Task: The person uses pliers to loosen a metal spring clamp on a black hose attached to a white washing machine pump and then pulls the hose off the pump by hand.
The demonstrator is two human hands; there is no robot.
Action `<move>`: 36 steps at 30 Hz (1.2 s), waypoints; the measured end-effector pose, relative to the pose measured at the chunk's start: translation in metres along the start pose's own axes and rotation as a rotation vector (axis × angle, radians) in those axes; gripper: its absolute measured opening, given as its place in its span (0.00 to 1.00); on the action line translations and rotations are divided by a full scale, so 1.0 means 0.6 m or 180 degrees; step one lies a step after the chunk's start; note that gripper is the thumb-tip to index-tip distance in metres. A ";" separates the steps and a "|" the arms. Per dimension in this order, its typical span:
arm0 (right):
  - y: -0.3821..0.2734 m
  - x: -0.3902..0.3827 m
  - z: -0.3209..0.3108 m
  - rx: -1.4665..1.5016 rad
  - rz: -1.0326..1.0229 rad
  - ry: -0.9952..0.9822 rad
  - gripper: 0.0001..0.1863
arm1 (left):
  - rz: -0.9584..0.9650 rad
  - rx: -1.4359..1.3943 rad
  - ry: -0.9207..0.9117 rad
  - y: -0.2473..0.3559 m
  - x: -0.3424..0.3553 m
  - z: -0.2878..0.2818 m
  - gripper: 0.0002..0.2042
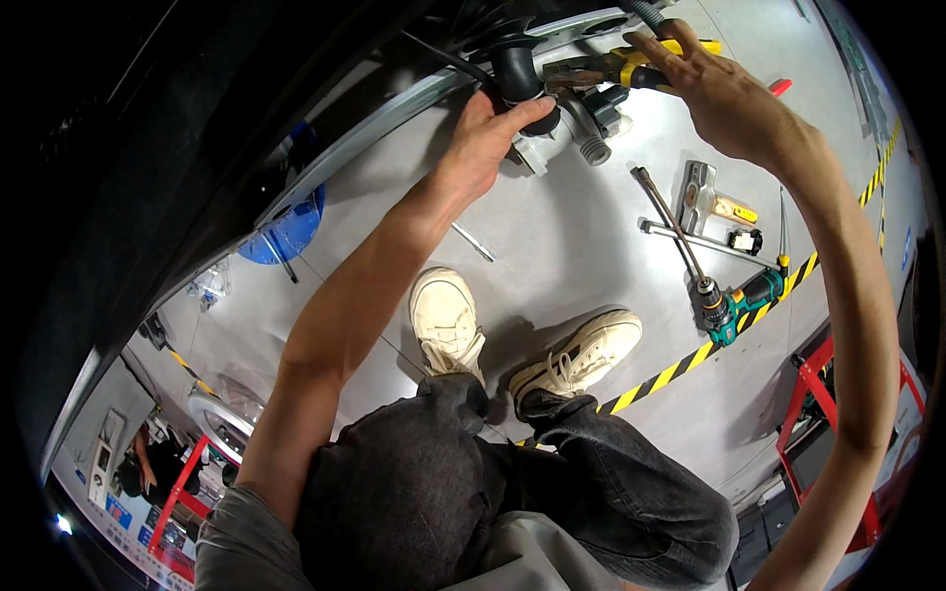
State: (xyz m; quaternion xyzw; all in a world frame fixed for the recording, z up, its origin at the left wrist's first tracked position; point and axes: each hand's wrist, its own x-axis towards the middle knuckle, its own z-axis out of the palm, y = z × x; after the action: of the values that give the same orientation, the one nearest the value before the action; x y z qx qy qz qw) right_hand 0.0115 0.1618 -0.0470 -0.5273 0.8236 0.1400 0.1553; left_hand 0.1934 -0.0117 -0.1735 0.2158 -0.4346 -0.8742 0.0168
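Blue and white signs hang on the wall at the far lower left, just beside the red metal frame.

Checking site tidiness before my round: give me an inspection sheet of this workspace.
Surface: grey floor with yellow-black tape.
Job's things: black hose and grey pump under the machine; pliers.
Clutter: drill, hammer, rod, blue disc.
Hands: left hand on the hose; right hand holds the pliers.
Cables: nothing seen.
Surroundings: red frame.
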 end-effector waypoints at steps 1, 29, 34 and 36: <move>0.000 -0.001 0.001 0.0013 -0.0016 0.0012 0.39 | -0.0026 0.0026 -0.0002 0.001 0.000 0.000 0.17; 0.018 -0.118 0.007 0.3022 0.0698 -0.1229 0.18 | -0.0847 0.1858 0.0179 -0.017 -0.129 0.036 0.26; -0.032 -0.099 -0.013 0.2802 0.0901 -0.1109 0.17 | -0.1514 0.0145 -0.1131 -0.035 -0.128 0.123 0.20; -0.016 -0.086 -0.015 0.2366 0.0357 -0.1132 0.15 | -0.1530 -0.0100 -0.1446 -0.032 -0.117 0.146 0.18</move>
State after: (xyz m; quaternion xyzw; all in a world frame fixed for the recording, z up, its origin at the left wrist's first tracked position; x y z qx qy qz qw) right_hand 0.0396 0.1972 -0.0187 -0.3573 0.8058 -0.0698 0.4671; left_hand 0.2254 0.0815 -0.1165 0.1115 -0.3503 -0.8856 -0.2839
